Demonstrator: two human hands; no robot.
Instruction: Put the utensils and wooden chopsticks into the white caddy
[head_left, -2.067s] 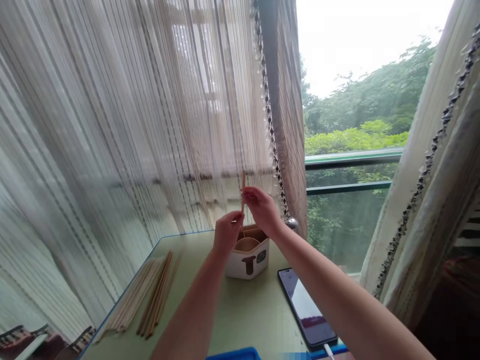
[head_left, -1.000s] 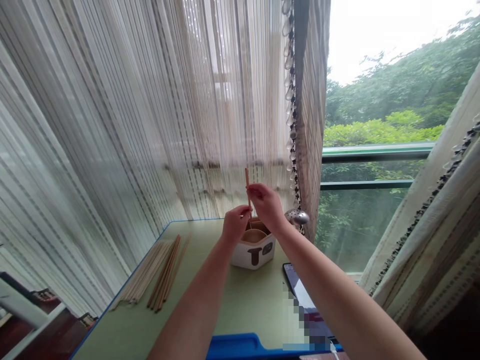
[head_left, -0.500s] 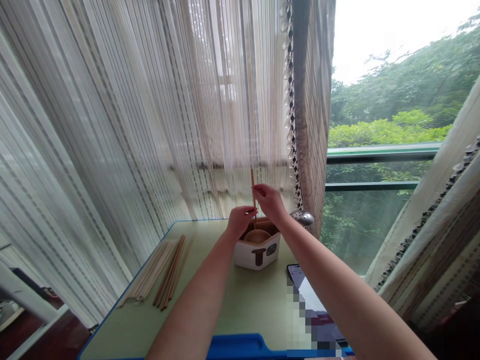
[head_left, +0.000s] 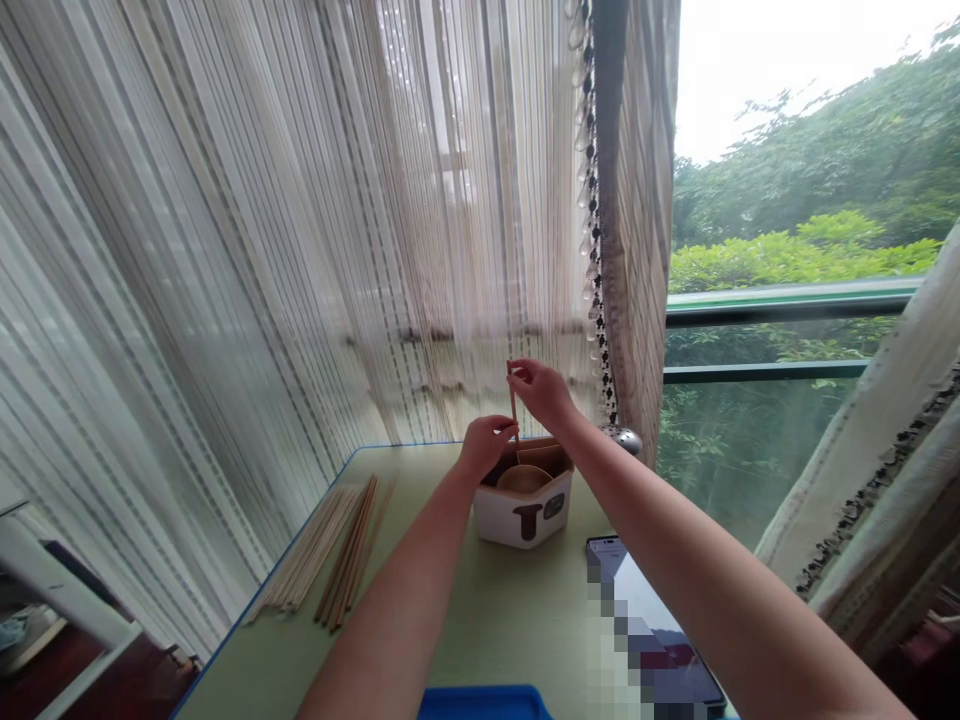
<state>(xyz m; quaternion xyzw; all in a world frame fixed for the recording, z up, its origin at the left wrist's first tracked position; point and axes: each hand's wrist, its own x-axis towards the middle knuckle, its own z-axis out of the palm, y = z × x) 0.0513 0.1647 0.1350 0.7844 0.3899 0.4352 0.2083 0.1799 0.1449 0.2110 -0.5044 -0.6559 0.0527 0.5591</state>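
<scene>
A thin brown stick (head_left: 514,405) stands upright over a white container (head_left: 525,505) with brown compartments on the green table (head_left: 487,610). My right hand (head_left: 541,392) pinches the stick near its top. My left hand (head_left: 486,445) is closed around its lower part, just above the container's near-left rim. The stick's bottom end goes down into the container and is hidden by my left hand.
A row of light and brown sticks (head_left: 330,550) lies at the table's left edge. A phone (head_left: 652,640) lies at the front right, a blue tray edge (head_left: 484,703) at the front. Striped curtains (head_left: 300,250) hang behind; a window railing (head_left: 787,300) is on the right.
The stick has sunk lower into the container, with less of it showing above my right hand. Both hands stayed on it while the view shifted a little.
</scene>
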